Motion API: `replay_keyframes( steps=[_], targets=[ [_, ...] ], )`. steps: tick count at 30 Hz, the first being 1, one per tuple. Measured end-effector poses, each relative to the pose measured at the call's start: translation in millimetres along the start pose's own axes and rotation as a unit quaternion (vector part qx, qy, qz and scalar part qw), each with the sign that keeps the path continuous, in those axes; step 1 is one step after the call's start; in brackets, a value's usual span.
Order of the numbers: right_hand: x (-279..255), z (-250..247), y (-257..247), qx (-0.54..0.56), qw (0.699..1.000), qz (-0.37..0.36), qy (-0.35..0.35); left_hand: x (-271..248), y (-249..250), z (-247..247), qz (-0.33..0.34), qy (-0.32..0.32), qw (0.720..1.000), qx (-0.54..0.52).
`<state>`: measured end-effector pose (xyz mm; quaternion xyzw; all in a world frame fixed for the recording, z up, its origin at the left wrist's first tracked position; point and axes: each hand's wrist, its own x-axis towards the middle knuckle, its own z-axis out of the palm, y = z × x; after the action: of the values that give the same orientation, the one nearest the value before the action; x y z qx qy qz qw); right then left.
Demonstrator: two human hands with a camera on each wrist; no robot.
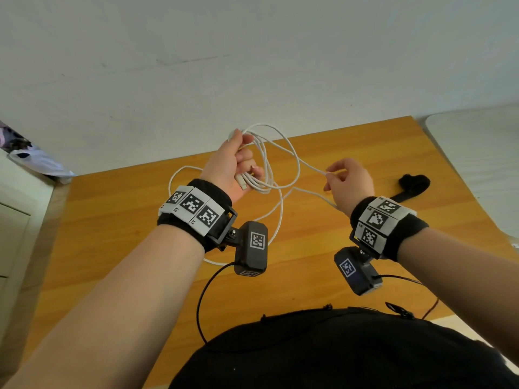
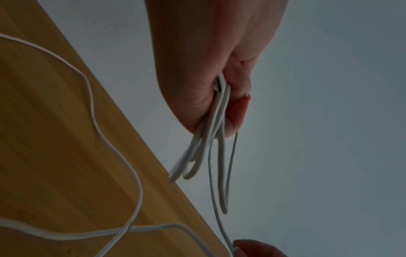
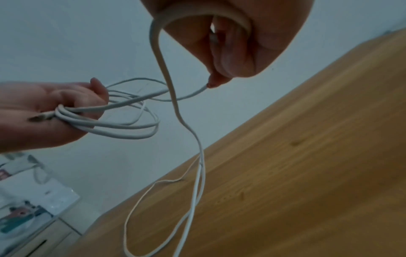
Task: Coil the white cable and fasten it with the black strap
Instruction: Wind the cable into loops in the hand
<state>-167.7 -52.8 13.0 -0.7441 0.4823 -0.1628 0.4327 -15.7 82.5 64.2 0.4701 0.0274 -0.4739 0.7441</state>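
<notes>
Midway through coiling the white cable

Left hand clamps gathered loops so they hold shape; right hand pinches the slack beside that grip, feeding another turn.

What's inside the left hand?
The left hand grips several loops of the white cable, bunched together, with a plug end poking out by the palm. How many loops run through the fist is hidden by the fingers.
</notes>
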Motion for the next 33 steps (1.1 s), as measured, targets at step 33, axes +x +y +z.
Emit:
replay_keyframes(
  steps=[33],
  targets=[
    [-34.1,-3.2,-37.8,0.083,0.982,-0.080,-0.148,-8.0,-15.0,27.6,0.141,-0.033,0.939,0.311]
  ],
)
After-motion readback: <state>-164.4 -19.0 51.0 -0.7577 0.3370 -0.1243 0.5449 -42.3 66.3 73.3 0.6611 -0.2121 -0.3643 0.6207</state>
